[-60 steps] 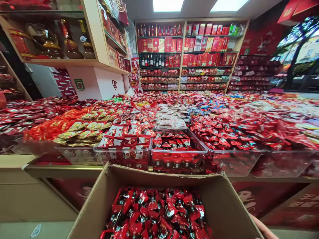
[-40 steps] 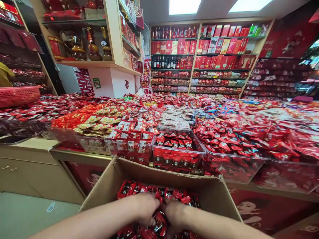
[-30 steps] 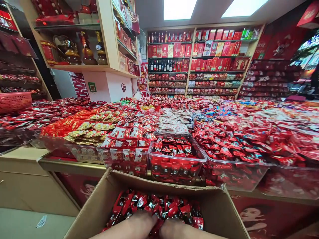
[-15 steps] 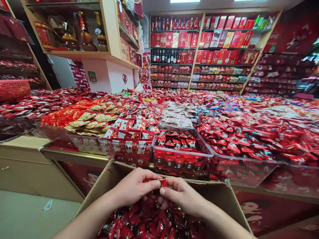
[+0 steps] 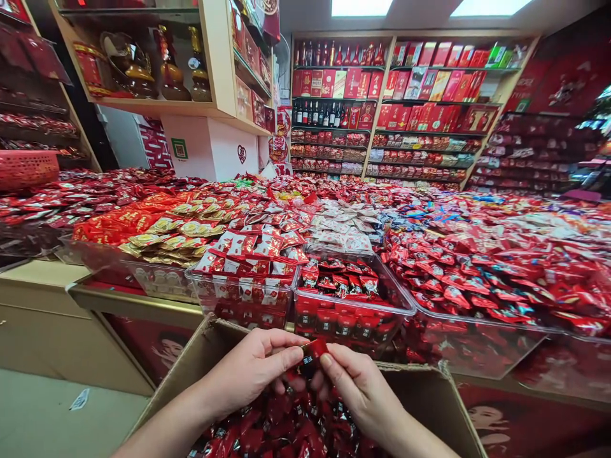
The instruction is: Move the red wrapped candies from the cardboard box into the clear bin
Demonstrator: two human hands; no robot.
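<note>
while both hands hover over the open cardboard box, they pinch one small red-and-black wrapped candy between them, just above the heap of like candies filling the box. the left hand is curled closed, its thumb and forefinger gripping the candy's left end; the right hand closes thumb and fingers on the right end, so the piece is held in the air, clear of the pile. both bare forearms come in from the bottom edge.

just beyond the box's far flap stands the counter, crowded with clear plastic bins. the nearest bin, straight ahead of the hands, holds the same dark red candies. to its left sits a bin of red-and-white packets, then gold-wrapped sweets. to the right spreads a wide heap of red wrappers. a red basket rests at the far left. wall shelves at the back carry red boxes and bottles.
</note>
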